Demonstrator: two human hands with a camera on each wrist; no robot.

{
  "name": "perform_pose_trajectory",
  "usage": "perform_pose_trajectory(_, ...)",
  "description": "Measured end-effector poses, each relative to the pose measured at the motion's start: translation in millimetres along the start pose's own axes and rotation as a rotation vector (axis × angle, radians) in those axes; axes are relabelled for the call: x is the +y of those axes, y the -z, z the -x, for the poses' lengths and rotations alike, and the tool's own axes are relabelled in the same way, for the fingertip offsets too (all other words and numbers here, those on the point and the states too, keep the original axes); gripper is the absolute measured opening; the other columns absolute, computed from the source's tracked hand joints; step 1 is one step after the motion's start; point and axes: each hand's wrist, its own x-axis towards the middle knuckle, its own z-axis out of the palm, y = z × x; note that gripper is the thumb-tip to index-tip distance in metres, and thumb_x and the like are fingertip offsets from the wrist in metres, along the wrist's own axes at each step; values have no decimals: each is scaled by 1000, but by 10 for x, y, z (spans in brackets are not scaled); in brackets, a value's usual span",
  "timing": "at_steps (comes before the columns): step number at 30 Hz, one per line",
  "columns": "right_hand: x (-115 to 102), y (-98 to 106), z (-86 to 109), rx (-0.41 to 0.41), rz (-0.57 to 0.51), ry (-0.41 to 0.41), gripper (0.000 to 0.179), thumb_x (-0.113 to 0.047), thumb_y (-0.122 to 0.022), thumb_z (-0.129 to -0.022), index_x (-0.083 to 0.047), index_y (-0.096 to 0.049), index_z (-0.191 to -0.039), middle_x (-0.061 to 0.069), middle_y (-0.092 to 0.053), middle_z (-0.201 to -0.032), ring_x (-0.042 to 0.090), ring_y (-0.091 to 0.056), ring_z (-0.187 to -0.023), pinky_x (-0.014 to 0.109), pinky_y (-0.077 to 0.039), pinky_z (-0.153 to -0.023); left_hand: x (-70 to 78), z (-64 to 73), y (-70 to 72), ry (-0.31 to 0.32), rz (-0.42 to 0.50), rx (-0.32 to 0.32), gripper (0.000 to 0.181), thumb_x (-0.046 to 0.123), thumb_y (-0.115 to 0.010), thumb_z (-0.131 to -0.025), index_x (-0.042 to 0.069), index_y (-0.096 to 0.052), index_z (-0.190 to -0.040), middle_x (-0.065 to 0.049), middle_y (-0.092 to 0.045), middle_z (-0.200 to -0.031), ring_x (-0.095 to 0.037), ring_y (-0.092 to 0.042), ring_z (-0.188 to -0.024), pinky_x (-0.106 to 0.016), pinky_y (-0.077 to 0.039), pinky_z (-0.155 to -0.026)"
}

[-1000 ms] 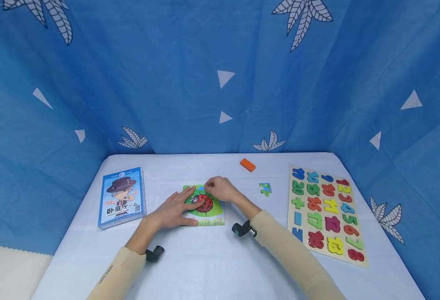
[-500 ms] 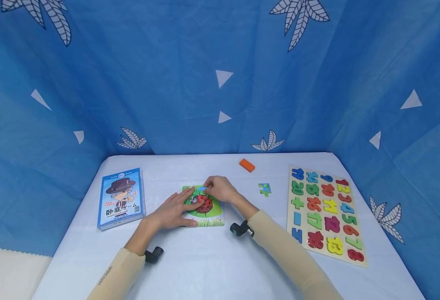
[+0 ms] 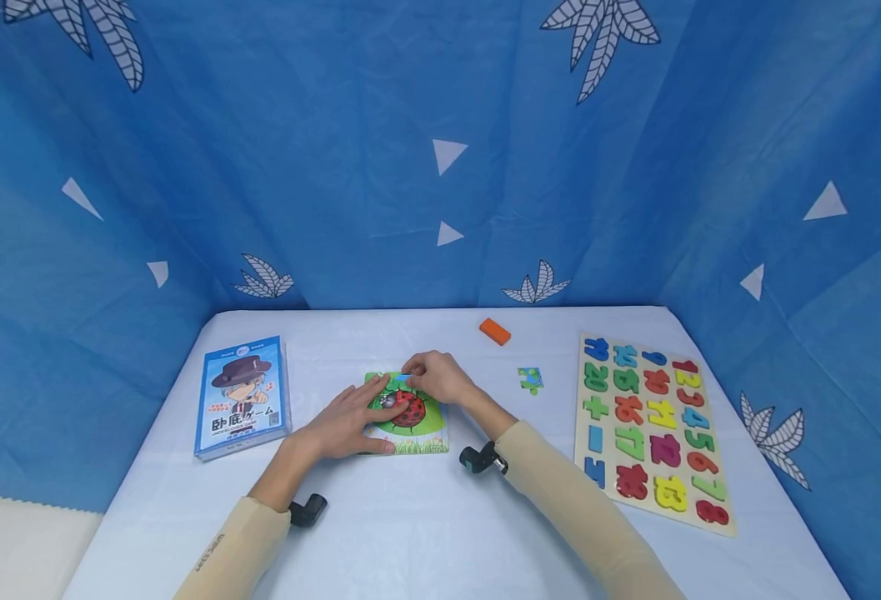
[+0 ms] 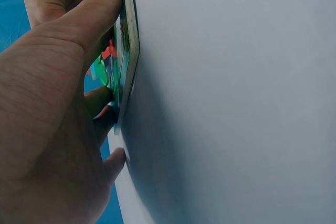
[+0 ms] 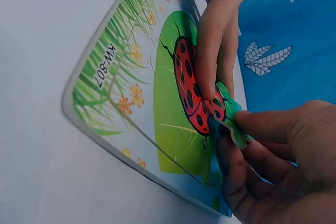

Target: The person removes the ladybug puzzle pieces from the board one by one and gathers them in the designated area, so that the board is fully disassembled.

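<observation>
A ladybug jigsaw puzzle lies flat in the middle of the white table. Its pale, grassy edge carries the print KW-807 in the right wrist view. My left hand rests on the puzzle's left part with fingers spread and fairly straight, the thumb along the near edge. At the far right part of the puzzle, my right hand pinches a green and red puzzle piece between thumb and fingers. That piece is tilted up, and a left finger touches or nearly touches it.
A loose blue-green puzzle piece lies to the right. Behind it is an orange block. A wooden number board occupies the right side, a blue game box the left. Blue curtains enclose the table.
The fingers of my right hand have shifted slightly left along the puzzle's far side, where a small blue patch shows more. My left hand stays in place.
</observation>
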Motion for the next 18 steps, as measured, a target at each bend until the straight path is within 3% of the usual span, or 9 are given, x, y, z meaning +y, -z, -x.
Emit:
perform_pose_trajectory(8, 26, -37, -12, -41, 13, 35, 24, -17, -65, -98, -13, -74, -120, -4, -68, -87, 11, -60, -77, 27, -50, -68, -7, 15, 0, -15, 8, 8, 73, 59, -69, -88, 30, -47, -151, -15, -10, -169, -37, -10, -155, -66, -14, -119)
perform_pose_trajectory(18, 54, -14, 8, -17, -22, 33, 21, -20, -63, -100, -15, -74, -117, -3, -68, -92, 13, -60, -83, 31, -50, -75, 5, 6, 9, -4, 15, 9, 73, 60, -68, -88, 30, -48, -151, -14, -10, -169, -35, -9, -155, -65, -13, -120)
